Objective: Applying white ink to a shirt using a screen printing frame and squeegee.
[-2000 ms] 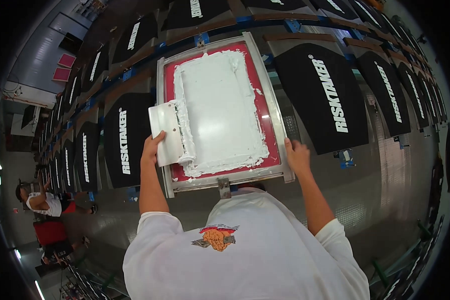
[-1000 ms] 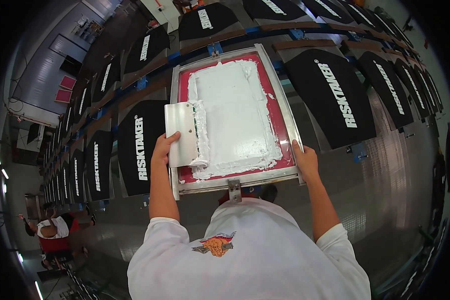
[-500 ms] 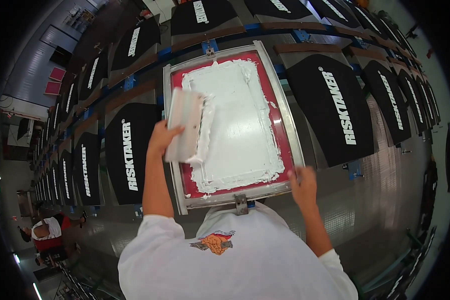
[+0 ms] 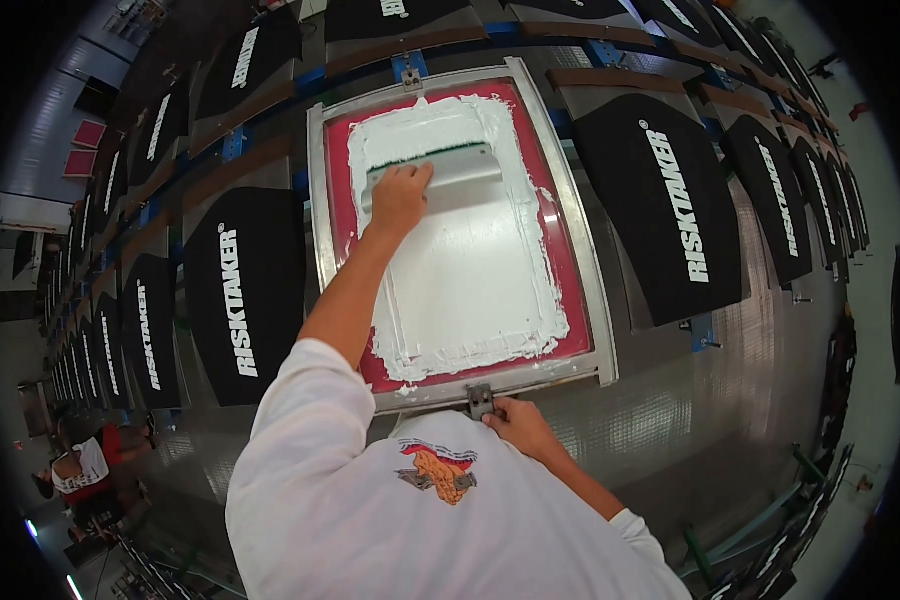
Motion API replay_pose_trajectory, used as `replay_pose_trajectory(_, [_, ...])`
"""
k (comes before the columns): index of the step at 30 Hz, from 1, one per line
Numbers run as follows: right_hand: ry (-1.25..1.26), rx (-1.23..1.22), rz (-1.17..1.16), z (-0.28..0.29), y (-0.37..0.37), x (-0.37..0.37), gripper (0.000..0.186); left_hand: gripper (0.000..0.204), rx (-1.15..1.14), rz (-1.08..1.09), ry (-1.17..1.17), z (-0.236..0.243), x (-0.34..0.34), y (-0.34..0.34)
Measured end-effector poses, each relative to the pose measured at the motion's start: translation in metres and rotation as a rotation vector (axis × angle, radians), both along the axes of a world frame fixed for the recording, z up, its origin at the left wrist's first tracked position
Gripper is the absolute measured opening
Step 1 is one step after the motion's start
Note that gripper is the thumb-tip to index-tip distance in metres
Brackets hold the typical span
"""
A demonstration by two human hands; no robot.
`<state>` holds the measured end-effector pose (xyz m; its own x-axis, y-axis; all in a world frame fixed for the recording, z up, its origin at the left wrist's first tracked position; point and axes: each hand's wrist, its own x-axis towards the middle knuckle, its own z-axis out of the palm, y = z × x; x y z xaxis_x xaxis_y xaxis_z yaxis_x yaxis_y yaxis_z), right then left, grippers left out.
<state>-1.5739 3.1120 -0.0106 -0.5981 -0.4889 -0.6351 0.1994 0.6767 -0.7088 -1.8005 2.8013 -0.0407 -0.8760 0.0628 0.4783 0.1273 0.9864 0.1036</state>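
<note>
My left hand (image 4: 400,200) is wrapped round the handle of a squeegee (image 4: 460,172), a wide silver bar with a dark green blade edge. The squeegee lies across the upper part of a screen printing frame (image 4: 573,235), against its mesh. White ink (image 4: 535,300) coats the mesh, thickest in ridges round the sides, with a red border outside it. My right hand (image 4: 522,425) is at the near edge of the frame, its fingers closed on a small metal clamp bracket (image 4: 480,402).
Black fabric panels with white lettering lie on boards on both sides, such as the right panel (image 4: 660,210) and left panel (image 4: 245,300). Blue rails (image 4: 610,55) run behind the frame. Another person (image 4: 80,470) is at the far lower left.
My left hand has swung the squeegee from the frame's left side, tilted, to lie across the upper mesh. My right hand has moved from the lower right corner to the near clamp bracket.
</note>
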Motion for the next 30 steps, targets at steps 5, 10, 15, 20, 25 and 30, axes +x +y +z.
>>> replay_pose_trajectory(5, [0.135,0.009,-0.012,-0.013,0.002,0.005,0.027,0.035,0.195,-0.079,-0.371,0.07,0.058,0.032])
replay_pose_trajectory(10, [0.163,-0.092,0.016,-0.018,0.006,-0.007,0.03,0.035,0.308,-0.035,-0.476,0.114,0.139,0.07])
replay_pose_trajectory(15, [0.222,-0.032,0.156,-0.005,0.016,-0.019,0.039,0.037,0.381,0.004,-0.632,0.116,0.199,0.098])
replay_pose_trajectory(20, [0.826,-0.274,0.113,0.07,0.024,-0.043,0.04,0.037,0.323,-0.039,-0.689,0.089,0.219,0.111])
replay_pose_trajectory(25, [1.268,-0.017,0.433,0.051,-0.001,-0.11,0.02,0.028,0.247,0.02,-0.685,0.093,0.215,0.112])
replay_pose_trajectory(30, [1.107,0.02,0.443,0.012,0.014,-0.076,0.006,0.018,0.13,0.099,-0.364,0.056,0.278,0.099])
